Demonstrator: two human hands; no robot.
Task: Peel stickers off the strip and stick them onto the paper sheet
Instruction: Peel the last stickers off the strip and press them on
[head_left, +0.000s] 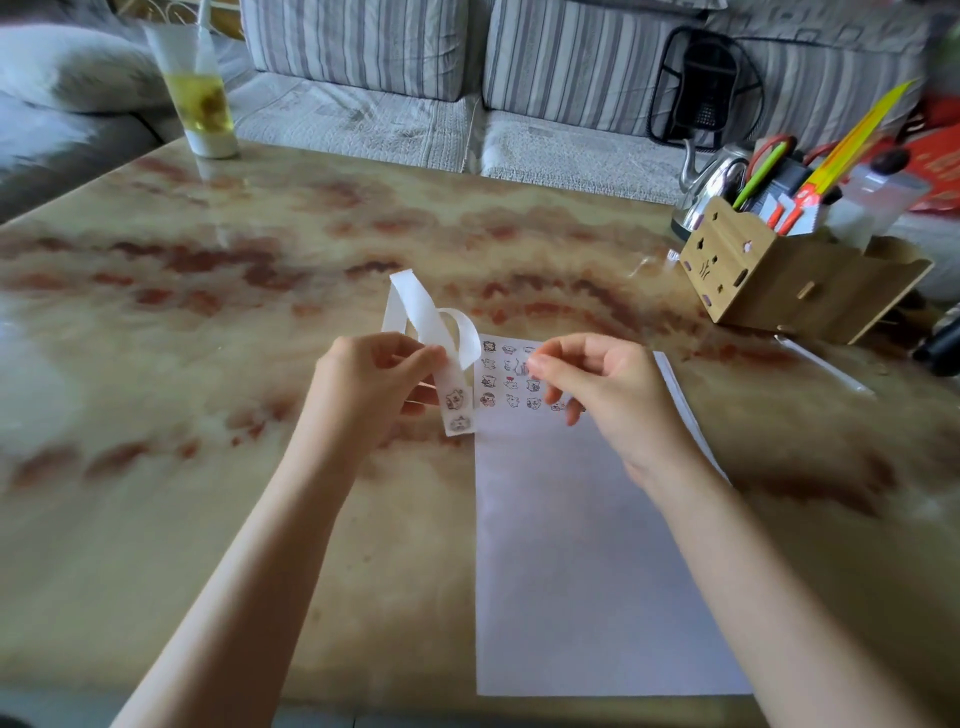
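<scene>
Head view: strip (451, 384) upright in left hand (363, 387) pinching grip; right hand's (608, 395) grip contents unclear.

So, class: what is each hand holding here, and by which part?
The left hand pinches the sticker strip partway along, just above its two remaining stickers. Whether the right hand holds a sticker cannot be told.

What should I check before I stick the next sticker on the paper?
1. Strip held steady in the left hand: ok.
2. Stickers left on the strip's lower end: ok, two show.
3. Sticker pinched in the right hand: cannot tell, fingertips are blurred.
4. Free room on the paper sheet: ok, only the top is filled.
5. Sheet flat on the table: ok.
</scene>
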